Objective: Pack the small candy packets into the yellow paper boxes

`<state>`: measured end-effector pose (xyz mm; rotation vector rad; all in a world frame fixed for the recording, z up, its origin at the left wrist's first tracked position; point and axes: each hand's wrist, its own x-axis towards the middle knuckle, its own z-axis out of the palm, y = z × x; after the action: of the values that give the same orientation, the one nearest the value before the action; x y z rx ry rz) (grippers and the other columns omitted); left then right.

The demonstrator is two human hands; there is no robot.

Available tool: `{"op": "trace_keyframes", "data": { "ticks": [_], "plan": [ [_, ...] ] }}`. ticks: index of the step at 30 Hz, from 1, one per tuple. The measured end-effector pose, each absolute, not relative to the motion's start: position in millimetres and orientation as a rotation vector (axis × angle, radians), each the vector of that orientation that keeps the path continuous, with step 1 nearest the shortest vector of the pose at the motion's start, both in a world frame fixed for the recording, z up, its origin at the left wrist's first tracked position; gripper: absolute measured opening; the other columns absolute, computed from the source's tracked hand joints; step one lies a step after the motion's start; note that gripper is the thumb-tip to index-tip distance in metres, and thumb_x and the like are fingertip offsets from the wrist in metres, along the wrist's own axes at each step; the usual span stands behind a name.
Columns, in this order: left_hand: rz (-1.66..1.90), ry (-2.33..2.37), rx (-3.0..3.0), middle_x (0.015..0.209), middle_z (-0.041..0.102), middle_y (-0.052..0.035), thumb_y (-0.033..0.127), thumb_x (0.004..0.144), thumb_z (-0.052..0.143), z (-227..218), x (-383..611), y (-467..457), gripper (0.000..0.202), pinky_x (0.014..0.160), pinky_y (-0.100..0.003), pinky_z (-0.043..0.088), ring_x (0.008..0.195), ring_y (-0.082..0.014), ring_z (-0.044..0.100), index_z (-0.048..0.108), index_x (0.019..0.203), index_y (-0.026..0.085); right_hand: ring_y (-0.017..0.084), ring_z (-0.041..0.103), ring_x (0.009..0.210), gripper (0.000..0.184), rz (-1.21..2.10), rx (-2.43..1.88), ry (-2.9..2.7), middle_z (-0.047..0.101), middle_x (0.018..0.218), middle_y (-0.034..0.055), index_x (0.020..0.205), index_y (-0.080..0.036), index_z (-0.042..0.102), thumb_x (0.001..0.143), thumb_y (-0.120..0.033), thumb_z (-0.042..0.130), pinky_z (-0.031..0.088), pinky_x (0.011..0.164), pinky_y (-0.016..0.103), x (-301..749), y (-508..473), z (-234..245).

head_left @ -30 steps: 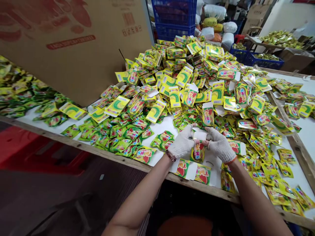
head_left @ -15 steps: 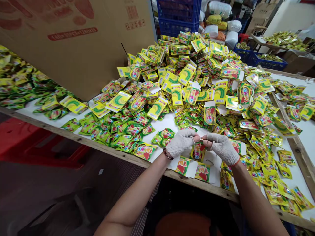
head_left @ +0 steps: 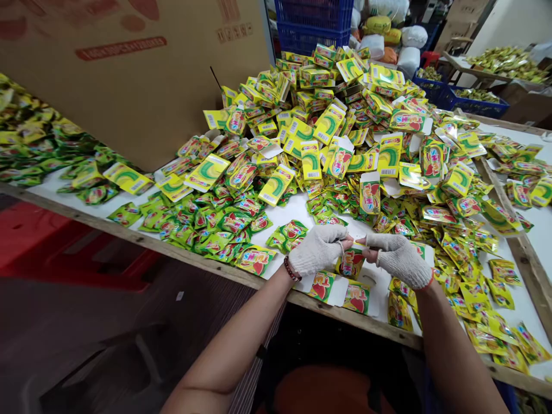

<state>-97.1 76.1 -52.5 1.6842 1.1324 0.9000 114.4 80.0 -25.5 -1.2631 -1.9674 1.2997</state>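
Note:
A small yellow-and-green carton (head_left: 350,263) with a melon picture stands upright at the table's front, between my hands. My left hand (head_left: 319,251), in a white glove with bare fingertips, is closed on its upper left edge. My right hand (head_left: 397,260), gloved the same way, has thumb and fingers at its upper right edge; the exact contact is partly hidden. Just in front lie two more cartons with white flaps, one on the left (head_left: 321,286) and one on the right (head_left: 357,297). Green sachets (head_left: 290,233) lie beyond my left hand.
A big heap of small cartons (head_left: 310,146) fills the table's middle. Green sachets (head_left: 207,227) spread left, yellow sachets (head_left: 483,328) right. A large cardboard box (head_left: 138,86) blocks the far left. A wooden rail (head_left: 524,259) runs along the right. A red stool (head_left: 38,241) stands below.
My fingertips have moved slightly apart along the top of the carton, the right hand shifting a little to the right. The view has also shifted slightly.

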Motion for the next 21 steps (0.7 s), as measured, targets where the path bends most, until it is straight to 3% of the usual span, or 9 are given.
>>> {"op": "trace_keyframes", "data": {
  "ticks": [6,10,15,17,21],
  "plan": [
    [0.866,1.102,1.723,0.066,0.056,0.0004,0.031,0.084,0.057,-46.1,-99.5,74.1,0.022,0.058,-0.021,0.037,0.066,-0.0114,0.048,0.068,0.076,0.014,0.015,0.057,0.059,0.038,1.311,-1.345,-1.853,0.066,0.064,0.0029,0.094,-0.015,0.08,0.077,-0.048,0.07,0.047,0.057,0.027,112.7,78.8,-30.2],
    [0.878,1.069,1.7,0.069,0.06,-0.0004,0.033,0.084,0.058,-50.6,-100.6,74.9,0.022,0.06,-0.022,0.039,0.067,-0.0122,0.051,0.069,0.078,0.014,0.015,0.057,0.058,0.036,1.3,-1.359,-1.866,0.065,0.061,0.0021,0.092,-0.015,0.079,0.081,-0.047,0.066,0.046,0.056,0.027,110.9,79.2,-30.0],
    [0.936,1.086,1.847,0.073,0.065,-0.0025,0.029,0.086,0.056,-57.9,-102.0,70.2,0.021,0.069,-0.026,0.048,0.073,-0.0155,0.059,0.07,0.077,0.016,0.017,0.059,0.068,0.022,0.864,-1.121,-2.257,0.068,0.074,0.0031,0.096,-0.022,0.077,0.086,-0.024,0.057,0.05,0.065,0.028,114.3,68.7,-33.3],
    [0.934,1.046,2.021,0.079,0.068,-0.0036,0.021,0.084,0.053,-60.0,-105.6,63.0,0.02,0.076,-0.028,0.051,0.079,-0.0166,0.062,0.073,0.081,0.018,0.019,0.061,0.076,0.031,0.64,-1.061,-2.425,0.069,0.084,0.0057,0.105,-0.022,0.074,0.083,-0.014,0.053,0.051,0.069,0.029,116.7,57.4,-35.3],
    [0.936,0.995,2.362,0.105,0.072,-0.0078,0.012,0.082,0.049,-64.9,-111.8,44.4,0.038,0.091,-0.034,0.054,0.101,-0.0208,0.066,0.072,0.11,0.022,0.023,0.066,0.088,0.046,0.301,-1.1,-2.55,0.07,0.099,0.0122,0.12,-0.016,0.068,0.081,-0.005,0.045,0.055,0.076,0.033,115.8,35.3,-46.5]
  ]
}}
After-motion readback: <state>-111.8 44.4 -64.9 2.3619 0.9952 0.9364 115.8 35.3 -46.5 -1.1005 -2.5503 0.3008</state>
